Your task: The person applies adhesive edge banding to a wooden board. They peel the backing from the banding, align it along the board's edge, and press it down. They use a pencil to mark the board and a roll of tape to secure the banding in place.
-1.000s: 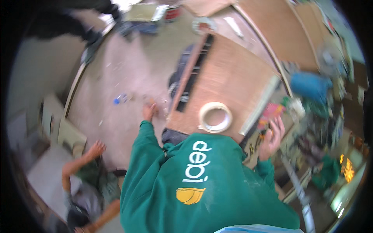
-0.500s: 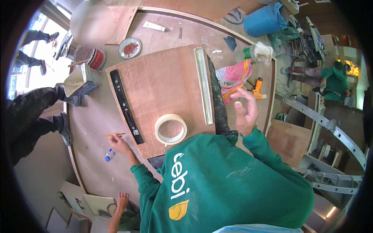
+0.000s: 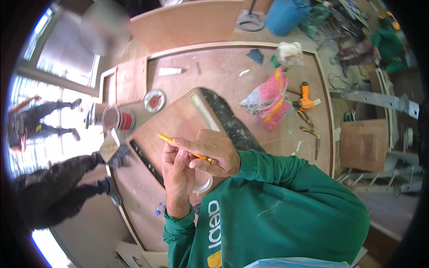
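Note:
In the head view my right hand (image 3: 214, 152) grips a yellow pencil (image 3: 165, 138) held diagonally in front of my body. My left hand (image 3: 178, 178) meets it from below, its fingers curled at the pencil beside the right fingers. Beneath both hands lies a square plywood board (image 3: 161, 125), with a black slotted strip (image 3: 143, 158) along its left edge and a pale metal channel (image 3: 205, 111) near its right edge. The masking tape roll (image 3: 203, 183) on the board is mostly hidden by my hands and sleeve. Dark, paint-spotted material (image 3: 232, 125) shows under the board.
A pink-and-white sack (image 3: 268, 102), an orange tool (image 3: 306, 98), a plate of red powder (image 3: 154, 100) and a bucket (image 3: 117, 118) surround the board. Ladders (image 3: 375, 100) and a blue bin (image 3: 286, 15) are at right and top. People (image 3: 62, 192) stand at left; another (image 3: 384, 49) works upper right.
My hands have come from either side of the board to meet over it, with the pencil between them. My view has turned, so the board appears rotated.

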`<state>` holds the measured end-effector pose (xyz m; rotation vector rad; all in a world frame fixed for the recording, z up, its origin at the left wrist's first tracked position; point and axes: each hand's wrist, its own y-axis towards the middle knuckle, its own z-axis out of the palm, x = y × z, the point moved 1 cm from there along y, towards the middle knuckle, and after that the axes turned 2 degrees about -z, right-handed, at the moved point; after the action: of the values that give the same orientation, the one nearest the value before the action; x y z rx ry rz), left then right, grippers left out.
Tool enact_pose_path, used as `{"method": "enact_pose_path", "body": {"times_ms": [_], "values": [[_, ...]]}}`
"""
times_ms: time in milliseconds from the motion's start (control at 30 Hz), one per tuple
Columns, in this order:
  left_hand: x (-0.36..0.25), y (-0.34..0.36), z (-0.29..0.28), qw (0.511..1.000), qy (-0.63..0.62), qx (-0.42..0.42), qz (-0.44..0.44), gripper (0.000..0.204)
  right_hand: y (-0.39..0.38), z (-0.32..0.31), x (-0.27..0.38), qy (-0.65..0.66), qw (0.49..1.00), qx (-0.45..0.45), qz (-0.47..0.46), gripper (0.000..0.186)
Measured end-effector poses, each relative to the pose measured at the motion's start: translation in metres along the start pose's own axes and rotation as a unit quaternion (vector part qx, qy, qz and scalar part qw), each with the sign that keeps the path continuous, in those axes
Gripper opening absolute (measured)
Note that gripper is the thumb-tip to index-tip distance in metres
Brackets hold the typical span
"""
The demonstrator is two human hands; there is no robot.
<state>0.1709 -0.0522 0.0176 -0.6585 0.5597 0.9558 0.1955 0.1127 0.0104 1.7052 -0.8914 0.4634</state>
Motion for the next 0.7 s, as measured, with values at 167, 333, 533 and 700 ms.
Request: {"method": "enact_pose_path", "body": {"times_ms": [167, 333, 533, 700], "values": [[-0.001, 0.05, -0.008, 0.943, 0.291, 0.157, -0.033, 0.02, -0.04, -0.042, -0.003, -0.011, 0.991, -0.082, 0.109, 0.048], [-0.054, 0.143, -0.022, 0.595, 0.744, 0.068, 0.295, 0.042, -0.108, -0.043, -0.028, 0.005, 0.926, -0.217, 0.308, 0.039], [-0.053, 0.188, -0.052, 0.625, 0.762, 0.17, 0.024, 0.065, -0.134, -0.026, -0.017, -0.073, 0.937, -0.129, 0.318, 0.049], [-0.056, 0.171, -0.074, 0.652, 0.749, 0.115, 0.021, 0.06, -0.118, -0.02, -0.02, -0.036, 0.948, -0.145, 0.281, 0.054]]}}
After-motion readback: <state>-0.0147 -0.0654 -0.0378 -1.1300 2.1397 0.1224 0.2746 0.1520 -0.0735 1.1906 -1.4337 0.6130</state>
